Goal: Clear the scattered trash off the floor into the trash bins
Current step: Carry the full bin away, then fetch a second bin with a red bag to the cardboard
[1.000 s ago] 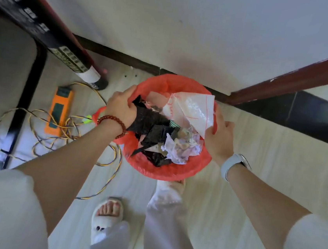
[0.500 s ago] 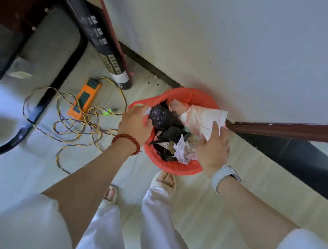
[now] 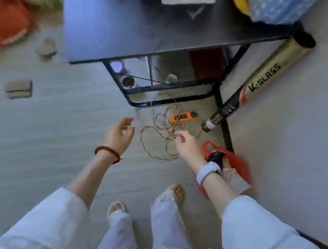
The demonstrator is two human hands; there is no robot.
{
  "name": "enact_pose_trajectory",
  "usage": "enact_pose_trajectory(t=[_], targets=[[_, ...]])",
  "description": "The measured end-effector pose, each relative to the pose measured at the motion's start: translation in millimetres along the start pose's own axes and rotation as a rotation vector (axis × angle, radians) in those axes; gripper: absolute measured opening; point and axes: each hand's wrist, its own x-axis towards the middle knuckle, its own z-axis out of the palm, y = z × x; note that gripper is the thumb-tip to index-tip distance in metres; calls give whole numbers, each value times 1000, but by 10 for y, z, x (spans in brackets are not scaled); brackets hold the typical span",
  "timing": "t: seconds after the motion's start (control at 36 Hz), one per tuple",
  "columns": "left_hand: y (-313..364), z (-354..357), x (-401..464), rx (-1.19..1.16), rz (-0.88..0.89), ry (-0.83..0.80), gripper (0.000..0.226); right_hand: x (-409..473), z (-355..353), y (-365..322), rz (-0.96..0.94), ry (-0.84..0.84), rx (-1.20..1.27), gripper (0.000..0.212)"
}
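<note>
With both hands [image 3: 119,134] [image 3: 187,147] empty, fingers loosely apart, beside the full red-bagged bin [image 3: 238,165], she seems between pickups, and the next move calls for reaching the brown scraps [image 3: 19,89] across the floor [image 3: 54,142].

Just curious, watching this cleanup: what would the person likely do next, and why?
Probably step left toward the crumpled scrap on the floor. Both the left hand and right hand hold nothing, the red-lined bin looks full, and litter remains.
</note>
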Motion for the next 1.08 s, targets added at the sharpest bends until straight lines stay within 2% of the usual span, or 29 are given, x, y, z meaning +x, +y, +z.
enact_pose_trajectory(t=[0.14, 0.28, 0.44, 0.61, 0.78, 0.97, 1.08], targets=[[-576, -1147, -608, -128, -90, 231, 29, -428, 754, -999, -200, -139, -125, 32], [-1530, -2183, -1519, -215, -224, 472, 29, -1082, 1970, -1848, -379, -310, -280, 31], [-2910, -3243, -2727, -283, -419, 678, 30, -2064, 3696, -2536, -575, -512, -432, 29], [-3960, -4068, -3580, -365, -576, 875, 30, -2870, 5148, -3030, -719, -698, -546, 29], [-4759, -4698, -3846, -431, -657, 1005, 27, -3190, 6247, -3579, -822, -805, -647, 29], [-5706, -5566, -3712, -471, -749, 1106, 27, -3135, 7580, -4435, -883, -905, -745, 30], [-6253, -6094, -3623, -513, -860, 1198, 26, -3135, 8361, -5000, -936, -981, -822, 31]])
